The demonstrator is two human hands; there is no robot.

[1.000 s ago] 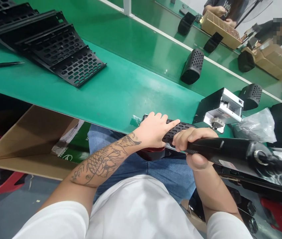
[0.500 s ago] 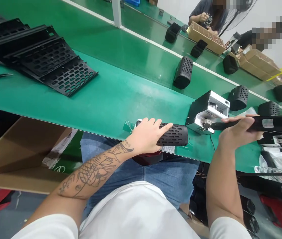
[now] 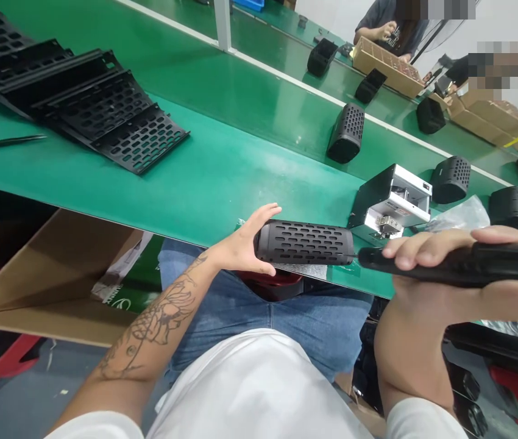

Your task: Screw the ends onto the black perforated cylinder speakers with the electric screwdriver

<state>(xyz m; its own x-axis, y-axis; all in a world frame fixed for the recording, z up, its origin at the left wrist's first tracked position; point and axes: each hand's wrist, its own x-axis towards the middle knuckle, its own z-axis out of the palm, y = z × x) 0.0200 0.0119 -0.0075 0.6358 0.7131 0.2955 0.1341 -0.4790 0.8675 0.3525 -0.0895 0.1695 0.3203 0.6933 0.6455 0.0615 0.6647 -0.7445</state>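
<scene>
A black perforated housing [image 3: 307, 241] lies on its side at the near edge of the green bench. My left hand [image 3: 243, 247] braces its left end, palm against it, with thumb and fingers spread around the two sides. In my right hand [image 3: 442, 262] is a black electric screwdriver [image 3: 482, 263], gripped along its body and held nearly level. Its thin bit meets the right end of the housing, near the lower corner. Just behind stands a silver and black screw feeder [image 3: 391, 204], apart from both hands.
Perforated black panels [image 3: 117, 113] lie overlapped at the left, near black tweezers [image 3: 7, 142]. Beyond are more black housings [image 3: 347, 133] on a green strip. A clear plastic bag [image 3: 462, 213] lies right of the feeder. An open cardboard box [image 3: 53, 268] sits below the bench edge. Co-workers sit opposite.
The screwdriver has come away from the screw feeder to the housing's right end. My left hand has slid from the housing's top to its left end.
</scene>
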